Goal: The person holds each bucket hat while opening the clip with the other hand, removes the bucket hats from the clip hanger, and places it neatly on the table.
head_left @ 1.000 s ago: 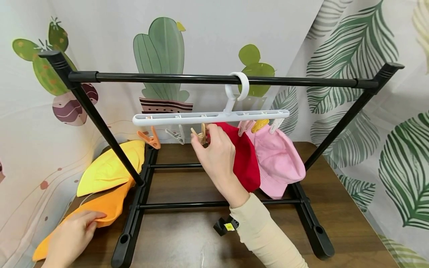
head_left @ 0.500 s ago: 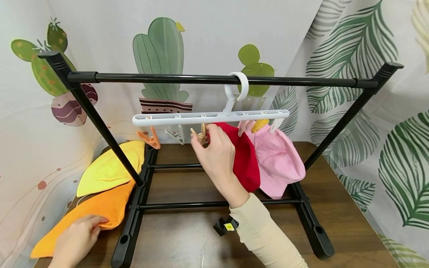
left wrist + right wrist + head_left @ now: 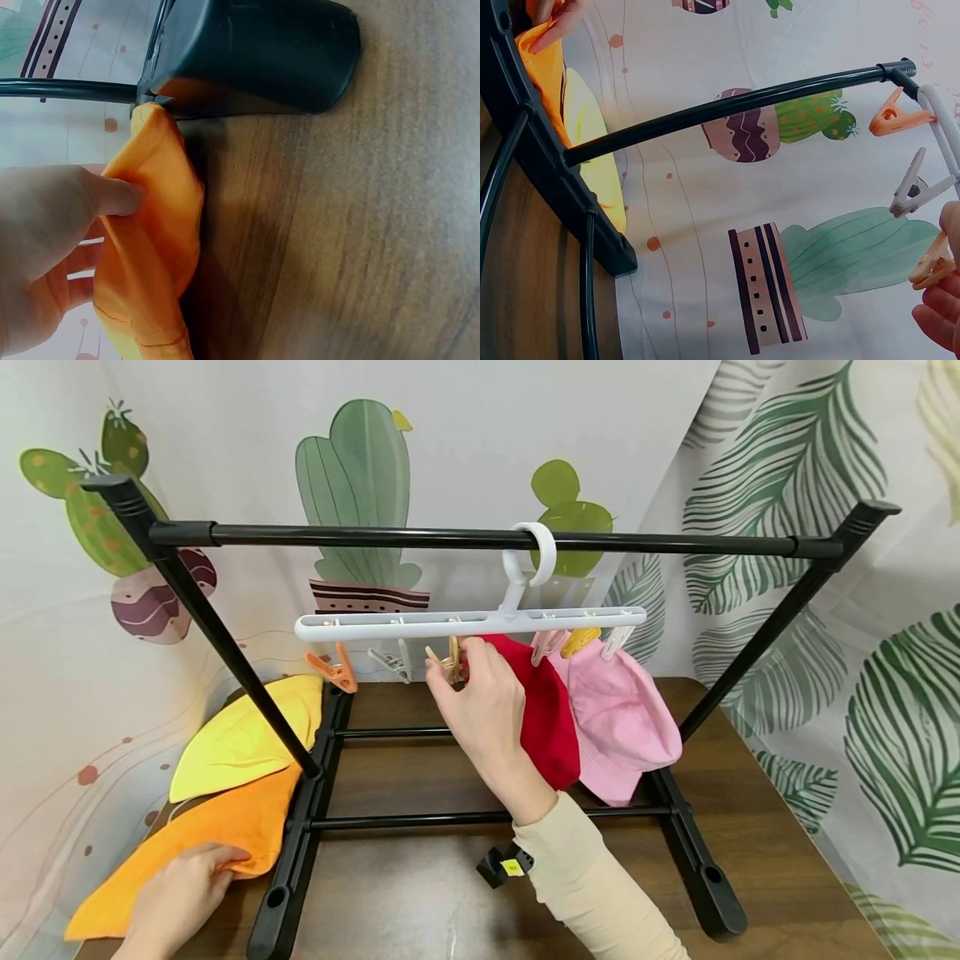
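Note:
My left hand (image 3: 180, 893) pinches the edge of an orange cap (image 3: 217, 822) at the lower left; in the left wrist view the thumb presses on its fabric (image 3: 161, 202). A yellow cap (image 3: 247, 735) lies just behind it. At the middle my right hand (image 3: 487, 706) is raised under a white hanger (image 3: 405, 626), thumb and index finger on either side of a beige clothespin (image 3: 452, 660). A red cap (image 3: 547, 718) hangs beside that hand, partly hidden by it. Right of it hangs a pink cap (image 3: 622, 718) under pink, yellow and white clothespins.
The hanger hooks over the top bar of a black rack (image 3: 360, 537) on a wooden table (image 3: 405, 893). Orange (image 3: 337, 670) and white-grey (image 3: 393, 658) clothespins hang from its left part. A patterned curtain (image 3: 465, 443) is behind.
My left hand has shifted slightly right along with the front edge of the orange cap. My right hand stays at the beige clothespin.

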Tool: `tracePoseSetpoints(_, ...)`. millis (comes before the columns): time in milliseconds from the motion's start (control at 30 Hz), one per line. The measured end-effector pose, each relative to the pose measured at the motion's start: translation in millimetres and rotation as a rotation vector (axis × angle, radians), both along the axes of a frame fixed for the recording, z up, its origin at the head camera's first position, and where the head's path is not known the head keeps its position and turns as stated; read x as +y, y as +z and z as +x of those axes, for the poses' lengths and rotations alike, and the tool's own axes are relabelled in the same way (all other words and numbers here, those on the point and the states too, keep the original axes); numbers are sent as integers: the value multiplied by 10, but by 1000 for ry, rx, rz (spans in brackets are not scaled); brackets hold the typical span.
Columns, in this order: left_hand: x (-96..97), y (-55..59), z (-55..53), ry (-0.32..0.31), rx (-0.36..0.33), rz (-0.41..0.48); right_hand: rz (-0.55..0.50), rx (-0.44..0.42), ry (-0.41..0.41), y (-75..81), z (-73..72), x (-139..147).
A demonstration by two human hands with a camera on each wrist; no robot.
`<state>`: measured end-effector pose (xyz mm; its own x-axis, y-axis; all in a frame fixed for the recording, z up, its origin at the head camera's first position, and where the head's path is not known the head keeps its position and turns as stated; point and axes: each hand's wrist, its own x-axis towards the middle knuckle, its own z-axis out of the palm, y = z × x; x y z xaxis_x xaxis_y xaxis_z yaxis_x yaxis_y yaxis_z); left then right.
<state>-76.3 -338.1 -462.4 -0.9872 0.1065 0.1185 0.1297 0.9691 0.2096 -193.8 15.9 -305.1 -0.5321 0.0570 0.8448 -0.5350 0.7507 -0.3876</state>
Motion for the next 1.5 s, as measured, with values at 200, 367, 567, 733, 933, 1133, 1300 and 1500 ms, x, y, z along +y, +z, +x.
tracePoseSetpoints(200,-15,-37,-38,-9,-73,-4,2,0,5,4,-2,-7)
tracePoseSetpoints(367,-1,-48,-48,6,-158,-5,0,2,8,6,1,-9)
tracePoseSetpoints(567,5,-64,-57,4,-178,-1,1,3,-2,12,4,-8)
tracePoseSetpoints(733,6,-86,-52,-11,-160,-1,2,-2,0,15,9,-8)
tracePoseSetpoints(933,21,-112,-46,-30,-128,-13,5,7,-1,11,11,-5)
tracePoseSetpoints(1133,38,-128,-47,-40,-143,-43,3,5,0,11,14,-2)
tracePoseSetpoints(1300,46,-141,-45,-48,-115,-35,5,6,-3,15,17,-2)
tracePoseSetpoints(1500,63,-136,-33,-69,-86,-20,9,2,-7,19,24,-7)
